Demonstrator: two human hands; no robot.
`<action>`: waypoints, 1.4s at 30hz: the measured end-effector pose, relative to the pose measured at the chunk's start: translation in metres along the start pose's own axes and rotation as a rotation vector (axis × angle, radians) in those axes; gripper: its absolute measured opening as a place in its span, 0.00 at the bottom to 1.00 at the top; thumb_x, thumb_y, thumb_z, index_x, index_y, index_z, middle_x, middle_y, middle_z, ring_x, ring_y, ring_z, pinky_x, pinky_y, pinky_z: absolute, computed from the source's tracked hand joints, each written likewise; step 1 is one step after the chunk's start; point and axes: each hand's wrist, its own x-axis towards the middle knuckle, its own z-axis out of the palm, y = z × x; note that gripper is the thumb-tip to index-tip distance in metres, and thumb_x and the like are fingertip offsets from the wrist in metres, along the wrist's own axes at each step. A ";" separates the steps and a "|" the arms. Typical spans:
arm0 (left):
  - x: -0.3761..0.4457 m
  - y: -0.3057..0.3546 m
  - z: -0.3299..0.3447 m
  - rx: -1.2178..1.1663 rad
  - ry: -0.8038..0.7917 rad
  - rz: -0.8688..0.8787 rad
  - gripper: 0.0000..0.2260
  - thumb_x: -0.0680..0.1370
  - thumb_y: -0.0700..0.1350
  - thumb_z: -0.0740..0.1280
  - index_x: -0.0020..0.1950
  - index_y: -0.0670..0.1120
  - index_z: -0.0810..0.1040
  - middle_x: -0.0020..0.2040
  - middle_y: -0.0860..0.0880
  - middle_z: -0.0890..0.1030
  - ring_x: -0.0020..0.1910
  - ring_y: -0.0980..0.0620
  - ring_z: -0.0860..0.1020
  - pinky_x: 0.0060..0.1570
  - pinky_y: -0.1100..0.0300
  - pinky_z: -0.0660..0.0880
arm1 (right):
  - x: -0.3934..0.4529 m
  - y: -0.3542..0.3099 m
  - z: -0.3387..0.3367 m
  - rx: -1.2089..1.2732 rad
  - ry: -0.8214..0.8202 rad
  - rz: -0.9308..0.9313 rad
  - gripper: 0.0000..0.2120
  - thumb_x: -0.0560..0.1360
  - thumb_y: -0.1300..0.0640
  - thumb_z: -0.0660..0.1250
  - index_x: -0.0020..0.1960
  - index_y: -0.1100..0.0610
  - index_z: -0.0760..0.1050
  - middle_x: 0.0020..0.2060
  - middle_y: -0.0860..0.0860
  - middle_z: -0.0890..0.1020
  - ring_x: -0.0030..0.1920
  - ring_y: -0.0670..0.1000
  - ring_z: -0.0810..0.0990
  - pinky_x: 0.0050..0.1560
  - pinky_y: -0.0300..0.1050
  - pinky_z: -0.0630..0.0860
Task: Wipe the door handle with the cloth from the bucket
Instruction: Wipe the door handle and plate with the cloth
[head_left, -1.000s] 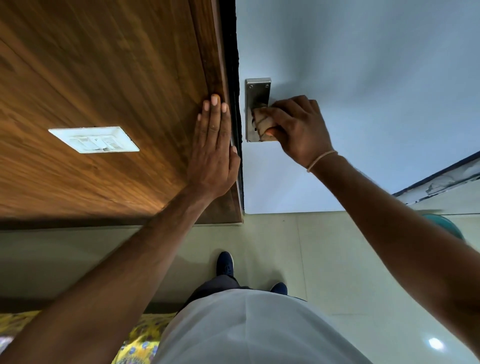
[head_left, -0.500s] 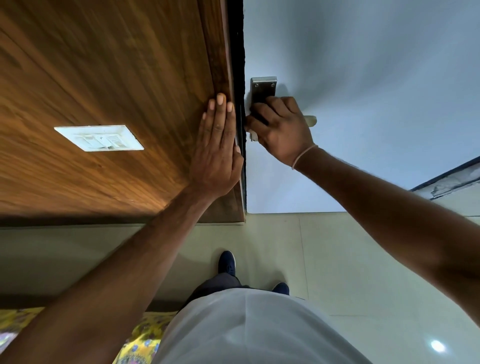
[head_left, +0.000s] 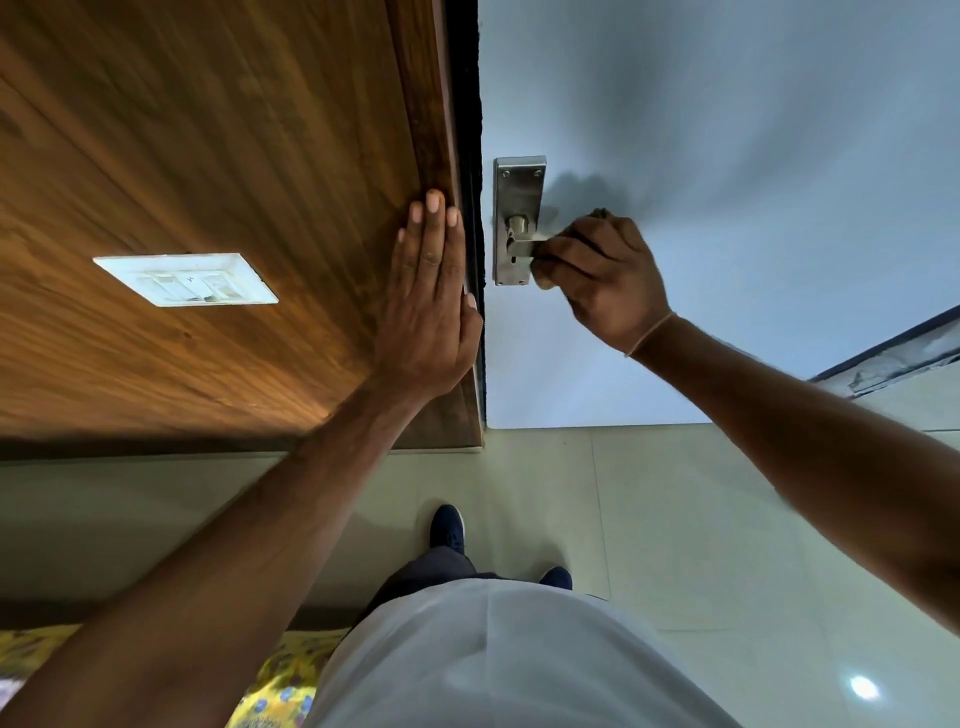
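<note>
On the pale door, the right hand, clenched on the handle, has slid rightward off the plate.

right hand closed around door handle, left hand flat on wood

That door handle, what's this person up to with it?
A person is cleaning it. The right hand is closed around the lever of the metal door handle on the pale door, with a bit of light cloth just showing under the fingers. The left hand rests flat on the wooden panel beside the door, near a white switch plate.
</note>
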 end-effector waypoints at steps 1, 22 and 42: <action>0.000 0.001 0.000 0.005 0.003 -0.005 0.31 0.85 0.40 0.62 0.86 0.33 0.58 0.86 0.31 0.59 0.87 0.33 0.57 0.86 0.37 0.58 | -0.001 0.002 -0.002 0.007 -0.006 0.021 0.10 0.82 0.67 0.72 0.51 0.54 0.87 0.53 0.50 0.88 0.51 0.60 0.87 0.57 0.53 0.78; 0.001 0.005 0.003 0.025 0.004 -0.028 0.35 0.83 0.39 0.66 0.86 0.32 0.55 0.87 0.31 0.57 0.88 0.33 0.55 0.88 0.39 0.53 | -0.018 0.021 -0.017 -0.063 -0.044 0.147 0.17 0.83 0.64 0.70 0.70 0.60 0.82 0.58 0.59 0.87 0.54 0.63 0.86 0.55 0.55 0.81; 0.001 0.009 0.001 0.049 -0.020 -0.066 0.36 0.83 0.40 0.66 0.87 0.33 0.55 0.88 0.32 0.56 0.88 0.35 0.54 0.89 0.44 0.50 | 0.032 -0.093 0.006 0.395 0.044 1.217 0.12 0.71 0.54 0.81 0.52 0.53 0.83 0.52 0.50 0.81 0.52 0.55 0.82 0.47 0.48 0.81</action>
